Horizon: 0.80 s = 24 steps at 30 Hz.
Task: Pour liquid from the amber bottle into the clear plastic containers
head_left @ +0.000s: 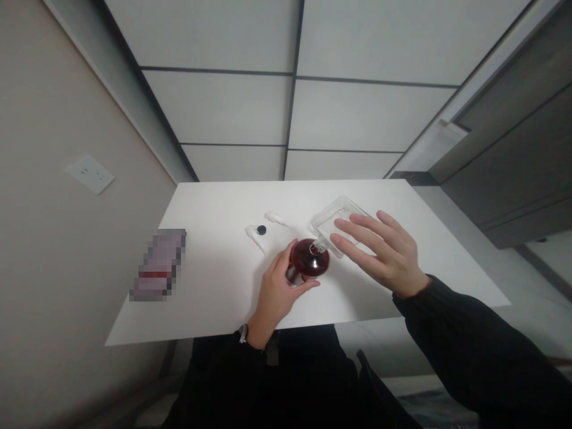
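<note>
Bottle (309,260), round, dark red, sits just below the centre of the frame on the white table (210,304). The left hand (277,291) is wrapped round its near side, thumb under and fingers curled over the left edge. That is a closed, steadying grip, probably because a round body rolls easily. The bottle's clear neck points up and right, toward the near corner of a clear plastic tray (333,215); neck and tray look touching or just apart, too small to tell. Whether the bottle is tilted or lying flat is unclear. The right hand (386,256) is open and holds nothing. Its palm faces down and its fingers are spread flat over the right part of the tray, likely pressing on it so the light plastic does not slide; actual contact is hard to confirm. The black sleeve (473,339) runs off to the lower right. Left of the bottle, centre-left of the frame, a small black cap (261,230) lies beside a white piece (254,236). A second white piece (277,218) lies a little further up and to the right. All three are set apart from both hands but within reach. A blurred box (158,265) lies well apart at the left edge of the table. The wall socket (89,174) is at the upper left, on the beige wall.
</note>
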{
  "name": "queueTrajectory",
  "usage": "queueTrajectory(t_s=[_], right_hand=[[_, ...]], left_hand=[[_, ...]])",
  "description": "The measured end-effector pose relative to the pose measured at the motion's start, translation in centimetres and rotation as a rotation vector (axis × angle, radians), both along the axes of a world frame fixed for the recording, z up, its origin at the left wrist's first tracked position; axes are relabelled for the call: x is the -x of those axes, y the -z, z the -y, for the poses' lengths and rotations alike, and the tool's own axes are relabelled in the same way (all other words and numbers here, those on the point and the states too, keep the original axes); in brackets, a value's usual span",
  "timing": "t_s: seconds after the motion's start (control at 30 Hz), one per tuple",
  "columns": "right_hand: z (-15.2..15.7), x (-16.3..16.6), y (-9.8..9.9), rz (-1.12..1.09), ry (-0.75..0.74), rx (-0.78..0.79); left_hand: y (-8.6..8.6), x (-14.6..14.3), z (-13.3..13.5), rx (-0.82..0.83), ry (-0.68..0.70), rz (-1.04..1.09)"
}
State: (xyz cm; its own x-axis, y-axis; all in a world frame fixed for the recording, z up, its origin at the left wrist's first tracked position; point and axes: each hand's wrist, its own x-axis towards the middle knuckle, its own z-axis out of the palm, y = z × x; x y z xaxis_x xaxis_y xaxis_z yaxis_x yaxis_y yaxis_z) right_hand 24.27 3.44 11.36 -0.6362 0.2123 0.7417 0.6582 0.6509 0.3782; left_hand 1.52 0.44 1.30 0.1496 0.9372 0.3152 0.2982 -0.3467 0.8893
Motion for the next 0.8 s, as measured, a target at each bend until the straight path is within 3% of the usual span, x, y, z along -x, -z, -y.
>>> queueTrajectory(t_s=[0.8], right_hand=[[-0.05,0.04,-0.56,0.046,0.012,-0.061]], left_hand=[[0.21,0.03,0.0,-0.023,-0.003,-0.021]])
